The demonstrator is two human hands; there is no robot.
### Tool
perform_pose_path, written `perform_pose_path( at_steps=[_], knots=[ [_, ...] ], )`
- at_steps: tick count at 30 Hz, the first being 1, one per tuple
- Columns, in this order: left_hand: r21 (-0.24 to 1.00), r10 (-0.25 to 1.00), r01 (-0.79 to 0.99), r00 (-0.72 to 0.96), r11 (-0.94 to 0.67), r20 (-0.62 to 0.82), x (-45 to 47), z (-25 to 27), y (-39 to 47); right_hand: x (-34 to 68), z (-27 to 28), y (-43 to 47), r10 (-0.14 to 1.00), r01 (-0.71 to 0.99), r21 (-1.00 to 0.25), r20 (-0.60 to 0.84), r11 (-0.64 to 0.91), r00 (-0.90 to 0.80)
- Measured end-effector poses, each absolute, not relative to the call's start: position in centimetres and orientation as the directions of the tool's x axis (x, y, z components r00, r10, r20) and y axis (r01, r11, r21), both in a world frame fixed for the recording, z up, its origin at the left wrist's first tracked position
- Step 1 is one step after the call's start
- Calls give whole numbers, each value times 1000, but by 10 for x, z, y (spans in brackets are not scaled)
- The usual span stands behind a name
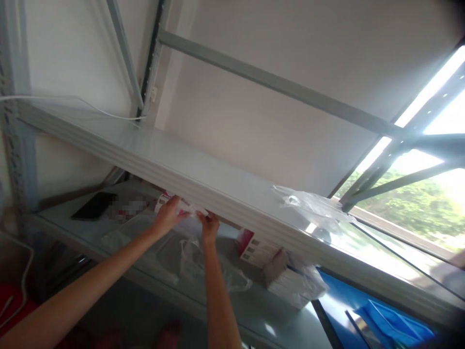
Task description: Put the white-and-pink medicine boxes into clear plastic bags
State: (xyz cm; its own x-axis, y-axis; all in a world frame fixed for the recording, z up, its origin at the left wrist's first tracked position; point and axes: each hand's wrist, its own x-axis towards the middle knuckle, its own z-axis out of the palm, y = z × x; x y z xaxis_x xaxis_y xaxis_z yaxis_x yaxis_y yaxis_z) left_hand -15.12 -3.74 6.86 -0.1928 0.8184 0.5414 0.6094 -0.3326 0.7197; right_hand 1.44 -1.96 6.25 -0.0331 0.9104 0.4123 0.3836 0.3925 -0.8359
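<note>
Gripping one white-and-pink carton (pixel 184 207) together, one left hand (pixel 169 213) and one right hand (pixel 209 228), above one lower shelf (pixel 254 312).

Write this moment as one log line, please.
Left hand: holds small printed item | right hand: touches its right end | lower shelf: printed box, clear plastic bag

Arms (pixel 223 295) extd fwd, L grip (pixel 170 212) & R grip (pixel 209 228) pinching, adj

The lower shelf (pixel 256 306) bears a flat black device (pixel 95 205), clear plastic bags (pixel 191 254), a printed carton (pixel 259 250), white boxes (pixel 286 283).
</note>
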Motion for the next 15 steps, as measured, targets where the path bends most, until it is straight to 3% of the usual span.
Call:
perform_pose_path(
  at_steps=[4, 7, 11, 15],
  knots=[
    [531, 687, 590, 57, -609, 724, -119, 69, -99, 62, 53, -81, 923, 251, -906, 373, 340, 97],
    [462, 626, 511, 208, -725, 751, -98, 68, -145, 99, 51, -133, 931, 223, -930, 330, 292, 157],
    [499, 635, 432, 267, -751, 725, -74, 57, -188, 142, 41, -190, 951, 187, -954, 266, 236, 159],
    [605, 724, 397, 350, -690, 595, -53, 39, -190, 172, 27, -212, 970, 241, -961, 176, 133, 169]
  ],
)
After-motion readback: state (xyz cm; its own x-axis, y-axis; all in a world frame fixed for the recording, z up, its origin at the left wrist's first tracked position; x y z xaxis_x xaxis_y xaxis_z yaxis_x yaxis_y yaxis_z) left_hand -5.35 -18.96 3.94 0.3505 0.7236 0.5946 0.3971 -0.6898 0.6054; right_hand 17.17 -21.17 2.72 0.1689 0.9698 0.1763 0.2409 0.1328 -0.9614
